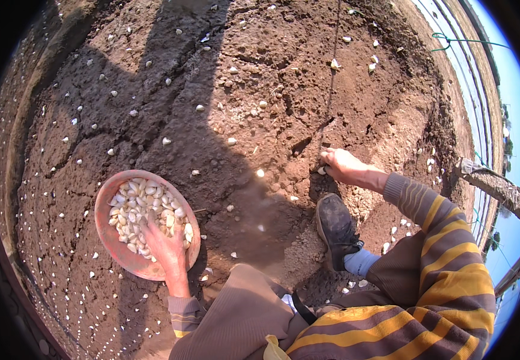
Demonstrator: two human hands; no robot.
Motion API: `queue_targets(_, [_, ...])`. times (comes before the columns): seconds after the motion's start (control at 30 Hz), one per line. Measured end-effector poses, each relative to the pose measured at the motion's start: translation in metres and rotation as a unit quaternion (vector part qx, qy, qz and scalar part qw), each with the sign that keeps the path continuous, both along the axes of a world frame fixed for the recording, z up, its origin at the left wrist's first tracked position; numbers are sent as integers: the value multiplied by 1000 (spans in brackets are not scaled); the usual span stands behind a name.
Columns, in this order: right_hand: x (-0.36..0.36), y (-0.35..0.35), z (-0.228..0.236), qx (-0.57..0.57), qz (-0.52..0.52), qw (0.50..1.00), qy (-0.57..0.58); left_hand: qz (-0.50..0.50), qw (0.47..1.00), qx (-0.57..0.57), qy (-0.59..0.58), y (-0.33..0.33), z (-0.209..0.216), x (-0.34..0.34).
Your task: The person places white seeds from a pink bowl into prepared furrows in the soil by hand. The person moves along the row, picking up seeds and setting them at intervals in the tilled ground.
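Observation:
A round reddish bowl (111, 245) full of pale garlic cloves (137, 207) sits on the soil at the left. My left hand (165, 247) reaches into it, thumb and fingers apart among the cloves, the fingertips partly buried. Farther right, my right hand (347, 168) is down at the soil with its fingers pinched together. A garlic clove (322, 171) shows at those fingertips, against the ground. Just nearer than this hand is my dark, dusty shoe (336, 231).
Brown, cracked soil (260, 78) spreads all around, dotted with many single garlic cloves. A thin dark line (334, 78) runs across it toward my right hand. At the far right, a green cord (449, 41) and a rough post (494, 185) stand by the bed's edge.

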State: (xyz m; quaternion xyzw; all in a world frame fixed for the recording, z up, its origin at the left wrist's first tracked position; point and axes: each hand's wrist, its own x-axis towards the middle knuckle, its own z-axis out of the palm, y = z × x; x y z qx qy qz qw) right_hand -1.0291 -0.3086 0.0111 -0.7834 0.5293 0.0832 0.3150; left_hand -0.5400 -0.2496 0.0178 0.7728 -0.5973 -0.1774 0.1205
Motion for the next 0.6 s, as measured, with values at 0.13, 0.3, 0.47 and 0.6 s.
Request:
queue_targets(0.13, [14,-4,12,40,-30,999,10,-22,998,32,-47,1,4,-4])
queue_targets(0.3, [13,-9,25,63,-102,992,37,-4,1000,-12,-20,8,9,-5])
queue_targets(0.47, [3,-7,21,34,-89,995,-8,-6,1000,-6,-13,16,8,-11])
queue_targets(0.6, [4,0,18,29,-68,997,-14,-20,999,-14,40,12,10,-12])
